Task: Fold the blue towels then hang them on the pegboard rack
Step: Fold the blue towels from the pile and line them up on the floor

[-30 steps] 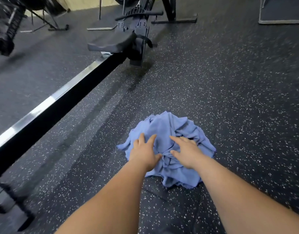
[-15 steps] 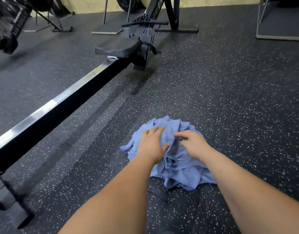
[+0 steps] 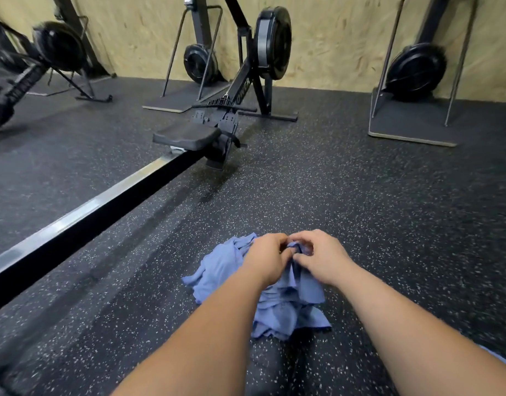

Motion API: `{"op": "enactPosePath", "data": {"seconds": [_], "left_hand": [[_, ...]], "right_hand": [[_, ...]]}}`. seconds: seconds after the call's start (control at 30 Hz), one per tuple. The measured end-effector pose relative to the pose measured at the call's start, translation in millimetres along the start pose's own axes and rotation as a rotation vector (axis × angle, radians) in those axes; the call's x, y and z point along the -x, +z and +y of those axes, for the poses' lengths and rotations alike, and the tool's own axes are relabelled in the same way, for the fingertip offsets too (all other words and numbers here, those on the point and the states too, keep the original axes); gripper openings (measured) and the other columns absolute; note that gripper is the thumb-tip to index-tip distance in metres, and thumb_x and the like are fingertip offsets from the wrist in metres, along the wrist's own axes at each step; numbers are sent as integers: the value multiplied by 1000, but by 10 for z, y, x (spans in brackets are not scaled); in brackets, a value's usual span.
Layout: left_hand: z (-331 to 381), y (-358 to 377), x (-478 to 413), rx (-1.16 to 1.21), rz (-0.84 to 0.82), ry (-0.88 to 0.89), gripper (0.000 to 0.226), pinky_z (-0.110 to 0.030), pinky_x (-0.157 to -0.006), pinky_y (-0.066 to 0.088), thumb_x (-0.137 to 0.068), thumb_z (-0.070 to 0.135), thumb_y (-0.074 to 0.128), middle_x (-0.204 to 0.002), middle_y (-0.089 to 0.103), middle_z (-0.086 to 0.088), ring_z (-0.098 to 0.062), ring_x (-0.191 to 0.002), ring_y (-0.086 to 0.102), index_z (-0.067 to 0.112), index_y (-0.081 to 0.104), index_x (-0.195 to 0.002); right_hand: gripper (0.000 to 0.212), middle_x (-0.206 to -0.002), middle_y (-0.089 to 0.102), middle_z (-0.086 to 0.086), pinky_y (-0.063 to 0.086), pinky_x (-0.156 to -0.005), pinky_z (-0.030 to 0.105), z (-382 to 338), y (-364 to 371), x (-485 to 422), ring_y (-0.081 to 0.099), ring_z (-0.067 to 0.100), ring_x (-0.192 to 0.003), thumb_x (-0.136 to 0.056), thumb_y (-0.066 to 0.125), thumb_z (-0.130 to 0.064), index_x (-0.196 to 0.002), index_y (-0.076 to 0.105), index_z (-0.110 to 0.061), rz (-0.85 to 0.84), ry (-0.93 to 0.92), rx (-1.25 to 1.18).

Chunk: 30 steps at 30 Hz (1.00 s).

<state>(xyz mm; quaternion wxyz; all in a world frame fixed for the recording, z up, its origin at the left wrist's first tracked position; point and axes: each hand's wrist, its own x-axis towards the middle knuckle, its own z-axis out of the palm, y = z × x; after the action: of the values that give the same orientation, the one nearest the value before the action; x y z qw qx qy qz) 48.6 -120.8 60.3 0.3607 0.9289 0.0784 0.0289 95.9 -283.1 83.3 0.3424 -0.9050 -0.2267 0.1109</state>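
Floor first: it's black rubber gym flooring flecked with white specks (image 3: 389,224), and it runs all the way back to a tan chipboard wall (image 3: 346,38). The crumpled blue cloth towels (image 3: 217,270) sit in one loose heap right on that flooring, low in the middle of the view, just in front of the person. It's a rumpled, unfolded pile, with edges flopping out to the left and toward the camera.

Both bare forearms reach in from the bottom. The left hand (image 3: 267,260) and right hand (image 3: 322,258) are close together at the far top of the heap, knuckles nearly touching. The fingers of each are curled in, pinching the same gathered bit of blue cloth. Can't tell if that bit is one towel or more.

Room stuff: a black rowing machine with a long steel-topped rail (image 3: 103,207) cuts diagonally across the left side. Its black padded seat (image 3: 186,135) sits far up the rail and its round black flywheel housing (image 3: 271,42) is near the wall. Well off to the right there's a black fan-wheel machine (image 3: 414,72) standing on a flat dark platform (image 3: 412,124). A similar fan machine (image 3: 199,64) stands behind the rower, and there's a blurry black one (image 3: 57,45) at far left. The towels are well apart from all of it.
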Motion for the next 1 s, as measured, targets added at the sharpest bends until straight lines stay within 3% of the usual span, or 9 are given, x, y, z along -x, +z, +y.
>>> {"op": "enactPosePath", "data": {"seconds": [0.07,0.23,0.4,0.53,0.63,0.73,0.87,1.0], "left_hand": [[175,-75,109,5,-9,32,14,-40,-77,56,-100,33,67,-82,74,0,-23,-80,68,22,74,-95],[624,-312,446,123,31,104,12,-34,-78,57,-97,35,73,-80,77,10,-12,-81,71,27,75,-88],[1134,-363,825,271,23,204,12,-40,-81,60,-93,38,69,-79,77,13,-12,-79,72,28,75,-87],[1491,-341,1068,378,150,228,11,-38,-76,57,-94,38,70,-78,75,8,-11,-72,66,30,74,-88],[1660,-396,1209,482,296,149,12,-32,-68,52,-98,32,70,-80,73,8,-7,-71,64,29,72,-87],[1726,-435,1297,534,399,36,12,-28,-74,45,-99,29,68,-84,73,10,-7,-79,65,25,71,-89],[1802,-309,1408,365,238,0,5,-27,-81,45,-97,26,66,-97,70,16,-12,-94,67,28,66,-103],[1980,-129,1437,375,49,237,31,-26,-98,51,-92,28,75,-109,73,20,1,-100,67,34,65,-122]], "right_hand": [[31,-105,71,-15,54,-93,33,-72,-156,201,67,9,-97,-88,81,-26,-115,74,-41,38,-1,36],[6,-77,72,-18,56,-77,31,-158,-517,715,67,-1,-77,-92,78,-32,-90,74,-36,172,53,34],[8,-76,71,-15,52,-70,33,-210,-847,1307,65,6,-75,-89,71,-31,-85,65,-34,217,88,110],[5,-75,70,-14,55,-71,35,-92,-1175,1759,66,9,-75,-84,71,-29,-84,69,-33,241,176,186],[7,-68,68,-8,53,-66,35,46,-1424,2047,63,17,-69,-82,70,-25,-75,68,-27,261,258,225],[14,-64,68,-7,45,-59,30,142,-1608,2238,58,14,-61,-87,76,-27,-75,71,-27,324,260,142],[20,-68,63,-5,39,-64,35,78,-1675,2384,49,14,-66,-98,72,-29,-83,72,-17,394,102,-190],[14,-89,79,-11,53,-75,37,-51,-1694,2460,64,9,-79,-102,67,-32,-99,80,-29,329,26,-254]]}}
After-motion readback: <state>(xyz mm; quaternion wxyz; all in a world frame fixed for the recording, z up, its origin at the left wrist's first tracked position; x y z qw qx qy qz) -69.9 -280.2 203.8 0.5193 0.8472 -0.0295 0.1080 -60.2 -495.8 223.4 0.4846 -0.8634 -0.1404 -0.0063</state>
